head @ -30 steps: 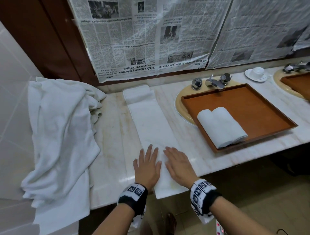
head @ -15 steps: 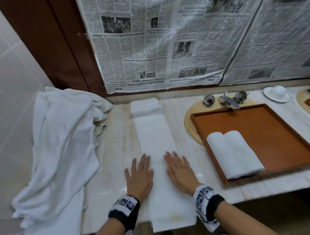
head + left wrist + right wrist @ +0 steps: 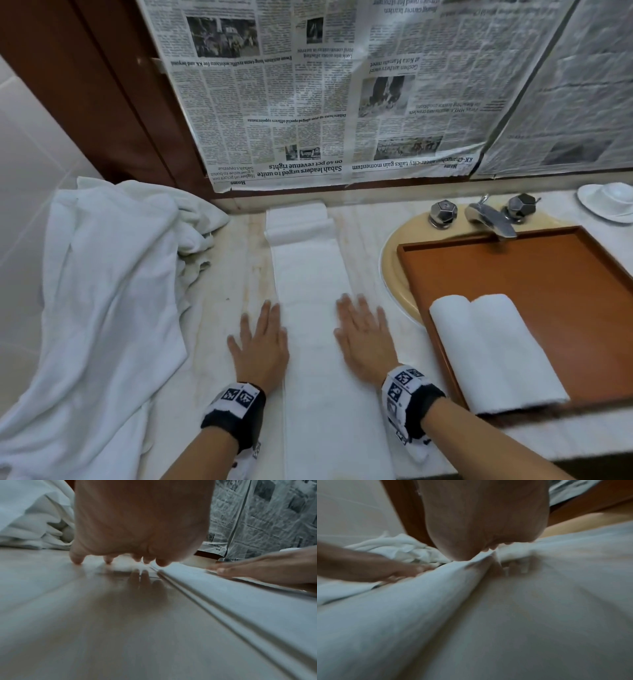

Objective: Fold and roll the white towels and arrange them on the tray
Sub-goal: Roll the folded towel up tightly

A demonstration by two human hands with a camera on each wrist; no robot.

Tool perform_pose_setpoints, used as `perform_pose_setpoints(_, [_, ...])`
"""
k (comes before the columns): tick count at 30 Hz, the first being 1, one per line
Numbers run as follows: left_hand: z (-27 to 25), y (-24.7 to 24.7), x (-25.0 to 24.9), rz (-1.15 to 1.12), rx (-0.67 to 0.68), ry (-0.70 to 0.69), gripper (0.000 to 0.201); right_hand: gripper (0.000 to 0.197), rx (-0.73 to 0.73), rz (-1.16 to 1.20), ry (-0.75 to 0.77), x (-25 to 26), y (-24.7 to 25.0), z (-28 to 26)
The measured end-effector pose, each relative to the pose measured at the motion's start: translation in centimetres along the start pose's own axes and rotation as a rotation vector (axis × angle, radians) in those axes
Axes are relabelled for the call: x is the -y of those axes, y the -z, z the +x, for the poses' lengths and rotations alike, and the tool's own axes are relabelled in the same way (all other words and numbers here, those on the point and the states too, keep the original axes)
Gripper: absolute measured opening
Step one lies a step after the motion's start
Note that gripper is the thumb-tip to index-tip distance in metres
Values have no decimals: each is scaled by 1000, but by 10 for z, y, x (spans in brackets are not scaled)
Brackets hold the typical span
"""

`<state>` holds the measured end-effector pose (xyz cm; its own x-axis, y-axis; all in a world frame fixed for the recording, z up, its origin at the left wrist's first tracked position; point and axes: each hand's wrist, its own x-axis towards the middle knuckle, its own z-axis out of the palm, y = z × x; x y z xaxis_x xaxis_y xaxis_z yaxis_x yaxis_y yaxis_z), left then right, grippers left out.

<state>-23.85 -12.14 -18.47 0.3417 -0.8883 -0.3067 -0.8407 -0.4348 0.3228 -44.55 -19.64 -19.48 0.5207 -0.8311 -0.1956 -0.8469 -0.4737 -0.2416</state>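
On the marble counter [image 3: 219,308] in front of me, a white towel folded into a long strip [image 3: 315,325] runs away from my body toward the newspaper-covered wall [image 3: 308,102], its far end turned over in a small fold. My left hand [image 3: 260,346] lies palm down with fingers straight and slightly spread, mostly on the bare marble, its thumb side along the strip's left edge; the left wrist view shows its fingertips [image 3: 77,559] touching the counter. My right hand [image 3: 364,337] is flat too, fingers extended, pressing on the strip's right edge, and in the right wrist view the cloth puckers into a ridge beneath it. Neither hand grips anything; both forearms reach forward, nearly parallel. To my right, a brown wooden tray [image 3: 548,274] sits over the basin, with one rolled towel [image 3: 493,349] lying in its near left corner. A heap of unfolded white towels [image 3: 102,291] lies to my left.
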Motion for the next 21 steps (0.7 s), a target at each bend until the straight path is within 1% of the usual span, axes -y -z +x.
perform_pose_setpoints(2, [2, -3, -15, 3, 6, -79, 58, 57, 41, -60, 190, 15, -10, 5])
perform_pose_setpoints(3, [4, -8, -21, 26, 27, -108, 63, 56, 64, -76, 228, 20, -13, 9])
perform_pose_setpoints(4, [5, -13, -25, 46, 53, -116, 65, 56, 97, -70, 221, 23, -14, 14])
perform_pose_setpoints(6, [10, -18, -26, 66, 71, -102, 62, 60, 127, -47, 179, 24, -13, 23])
perform_pose_setpoints(9, [24, -15, -24, 88, 74, -81, 64, 75, 101, -22, 169, 16, -7, 40])
perform_pose_setpoints(11, [37, -10, -24, 84, 86, -73, 56, 83, 84, -4, 131, 14, -3, 54])
perform_pose_setpoints(13, [51, -4, -26, 70, 83, -64, 54, 79, 62, 3, 83, 12, 0, 69])
perform_pose_setpoints(15, [67, 1, -26, 61, 76, -49, 55, 66, 44, 14, 46, 9, 2, 85])
perform_pose_setpoints(17, [82, 6, -28, 52, 69, -28, 55, 58, 41, 26, 2, 3, 5, 100])
perform_pose_setpoints(21, [108, 12, -31, 52, 68, -3, 55, 56, 49, 27, -42, -4, 12, 130])
